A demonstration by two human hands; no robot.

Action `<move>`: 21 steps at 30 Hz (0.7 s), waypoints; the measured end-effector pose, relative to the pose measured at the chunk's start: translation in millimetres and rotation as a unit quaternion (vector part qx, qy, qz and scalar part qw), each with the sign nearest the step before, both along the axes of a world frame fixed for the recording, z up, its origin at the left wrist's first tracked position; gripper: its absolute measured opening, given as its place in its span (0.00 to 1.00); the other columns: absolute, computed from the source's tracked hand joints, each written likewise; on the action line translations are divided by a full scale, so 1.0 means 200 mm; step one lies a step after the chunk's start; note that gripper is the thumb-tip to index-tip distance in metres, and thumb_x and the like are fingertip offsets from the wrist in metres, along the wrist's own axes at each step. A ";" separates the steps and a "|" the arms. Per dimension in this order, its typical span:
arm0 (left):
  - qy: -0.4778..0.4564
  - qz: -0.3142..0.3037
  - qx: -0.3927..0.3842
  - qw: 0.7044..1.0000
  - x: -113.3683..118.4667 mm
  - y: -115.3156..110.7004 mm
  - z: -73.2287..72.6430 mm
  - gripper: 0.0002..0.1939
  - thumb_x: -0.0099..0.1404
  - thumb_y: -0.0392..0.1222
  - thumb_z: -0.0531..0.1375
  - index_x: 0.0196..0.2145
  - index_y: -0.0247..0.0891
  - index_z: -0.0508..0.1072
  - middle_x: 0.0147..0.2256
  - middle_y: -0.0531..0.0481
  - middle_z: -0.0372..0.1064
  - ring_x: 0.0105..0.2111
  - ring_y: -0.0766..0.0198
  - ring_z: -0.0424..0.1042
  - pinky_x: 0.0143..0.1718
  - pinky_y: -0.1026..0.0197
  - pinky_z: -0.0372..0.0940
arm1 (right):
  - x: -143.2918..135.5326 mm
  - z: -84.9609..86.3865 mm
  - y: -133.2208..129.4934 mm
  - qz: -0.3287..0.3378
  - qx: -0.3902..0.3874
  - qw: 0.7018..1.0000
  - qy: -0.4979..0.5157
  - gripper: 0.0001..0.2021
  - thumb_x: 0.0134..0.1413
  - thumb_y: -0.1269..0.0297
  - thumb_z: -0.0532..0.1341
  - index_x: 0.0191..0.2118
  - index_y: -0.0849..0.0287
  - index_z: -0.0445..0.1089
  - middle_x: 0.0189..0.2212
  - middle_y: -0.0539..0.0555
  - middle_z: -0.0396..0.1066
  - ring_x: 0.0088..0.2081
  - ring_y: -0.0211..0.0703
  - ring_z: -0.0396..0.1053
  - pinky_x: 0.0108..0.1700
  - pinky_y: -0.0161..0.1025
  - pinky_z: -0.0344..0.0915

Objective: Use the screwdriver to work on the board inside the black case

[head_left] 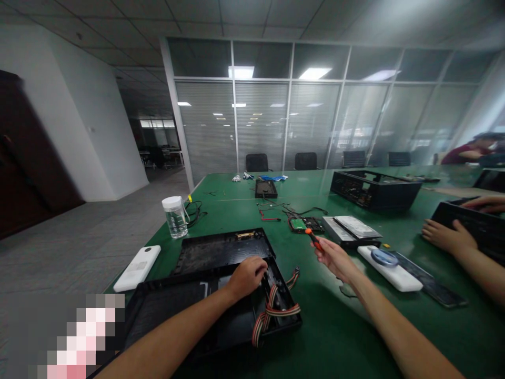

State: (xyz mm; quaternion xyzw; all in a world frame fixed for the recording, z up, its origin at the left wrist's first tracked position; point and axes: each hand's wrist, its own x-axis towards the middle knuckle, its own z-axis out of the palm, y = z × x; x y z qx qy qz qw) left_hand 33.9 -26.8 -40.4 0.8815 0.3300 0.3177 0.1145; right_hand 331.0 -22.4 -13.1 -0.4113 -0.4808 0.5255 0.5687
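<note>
Slatted glass panels [260,126] are standing behind a large green table [323,339], and chairs [256,162] are lining its far side. In front of the person, a black casing [173,308] is lying open on the near part of the table, and a flat black panel [221,252] is resting along its far side. Toward the far right, a black metal chassis [374,190] is sitting upright, while at the right edge a co-worker's hands [452,236] are touching another dark unit [487,234]. Silver boxes [351,231] are lying beyond the right hand, and a white device [390,268] is lying beside a dark slab [430,279]. On the left, a clear bottle [175,220] is standing beyond a white block [138,268]. The left hand [246,276] is hovering over or touching the casing's right part, its fingers curling narrowly together; whether they are gripping anything, I cannot tell. The right hand [332,255] is closing its fingers around an orange-and-black screwdriver [314,239], whose orange end is pointing away toward a green circuit board [299,225]. A striped ribbon cable [272,313] is looping over the casing's right edge.
</note>
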 end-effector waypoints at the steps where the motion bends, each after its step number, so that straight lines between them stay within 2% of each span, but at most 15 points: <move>1: 0.001 -0.006 0.000 1.000 0.00 0.00 0.02 0.07 0.62 0.34 0.52 0.32 0.35 0.70 0.33 0.48 0.68 0.36 0.64 0.66 0.41 0.63 0.60 | 0.01 -0.06 0.00 -0.015 -0.007 0.999 0.038 0.19 0.43 0.57 0.64 0.42 0.56 0.65 0.32 0.50 0.65 0.26 0.32 0.62 0.25 0.31 0.62; 3: 0.011 -0.012 -0.009 1.000 0.00 0.00 0.07 0.08 0.62 0.35 0.52 0.32 0.35 0.71 0.33 0.47 0.69 0.36 0.64 0.67 0.41 0.64 0.60 | -0.01 -0.13 0.00 -0.020 -0.007 0.996 0.083 0.18 0.39 0.63 0.67 0.38 0.56 0.65 0.29 0.48 0.63 0.26 0.32 0.61 0.28 0.31 0.63; 5: 0.026 -0.008 -0.037 0.999 -0.03 0.02 0.15 0.09 0.62 0.37 0.53 0.33 0.35 0.73 0.34 0.48 0.70 0.35 0.64 0.68 0.41 0.64 0.60 | -0.06 -0.14 -0.01 -0.014 0.012 0.994 0.105 0.16 0.36 0.66 0.68 0.34 0.55 0.63 0.25 0.44 0.59 0.23 0.30 0.59 0.27 0.31 0.62; 8: 0.090 -0.022 -0.137 0.986 -0.12 0.07 0.28 0.08 0.59 0.38 0.55 0.33 0.35 0.74 0.31 0.49 0.71 0.32 0.65 0.69 0.36 0.66 0.62 | -0.14 -0.11 -0.04 0.009 0.042 0.996 0.084 0.14 0.42 0.60 0.65 0.27 0.56 0.57 0.21 0.42 0.54 0.19 0.28 0.52 0.22 0.30 0.56; 11: 0.209 -0.054 -0.309 0.926 -0.23 0.10 0.35 0.06 0.53 0.36 0.58 0.30 0.34 0.74 0.25 0.52 0.70 0.25 0.66 0.68 0.27 0.67 0.62 | -0.18 -0.10 -0.07 0.057 0.067 0.995 -0.052 0.18 0.52 0.50 0.55 0.22 0.57 0.53 0.16 0.42 0.50 0.16 0.30 0.49 0.20 0.31 0.52; 14: 0.285 -0.024 -0.428 0.857 -0.28 0.11 0.34 0.03 0.49 0.34 0.60 0.26 0.33 0.72 0.21 0.53 0.68 0.20 0.67 0.66 0.22 0.67 0.62 | -0.19 -0.11 -0.09 0.056 0.116 0.967 -0.222 0.22 0.57 0.47 0.48 0.20 0.58 0.55 0.14 0.44 0.51 0.17 0.32 0.51 0.22 0.33 0.52; 16: 0.315 0.001 -0.446 0.838 -0.28 0.11 0.32 0.04 0.47 0.36 0.62 0.22 0.33 0.70 0.19 0.54 0.66 0.18 0.68 0.65 0.21 0.66 0.61 | -0.20 -0.10 -0.11 0.035 0.156 0.938 -0.307 0.22 0.57 0.49 0.48 0.20 0.59 0.58 0.14 0.45 0.54 0.19 0.33 0.54 0.24 0.33 0.53; 17: 0.327 0.012 -0.436 0.838 -0.27 0.11 0.32 0.07 0.46 0.38 0.64 0.21 0.33 0.69 0.18 0.54 0.66 0.17 0.68 0.64 0.20 0.66 0.60 | -0.21 -0.09 -0.12 0.026 0.179 0.923 -0.339 0.21 0.57 0.50 0.48 0.20 0.59 0.59 0.15 0.46 0.55 0.20 0.34 0.55 0.25 0.33 0.53; 19: 0.340 0.028 -0.386 0.857 -0.27 0.12 0.34 0.12 0.48 0.45 0.64 0.21 0.34 0.68 0.17 0.54 0.65 0.16 0.69 0.62 0.20 0.67 0.58 | -0.25 -0.04 -0.18 0.033 0.233 0.888 -0.394 0.20 0.58 0.53 0.49 0.22 0.60 0.62 0.18 0.48 0.60 0.23 0.35 0.59 0.28 0.34 0.55; 21: 0.329 0.042 -0.315 0.890 -0.28 0.14 0.39 0.18 0.55 0.53 0.58 0.22 0.34 0.68 0.17 0.53 0.65 0.17 0.69 0.62 0.20 0.68 0.57 | -0.31 0.02 -0.28 0.088 0.288 0.837 -0.457 0.16 0.58 0.57 0.50 0.25 0.60 0.66 0.23 0.51 0.66 0.27 0.37 0.63 0.32 0.34 0.57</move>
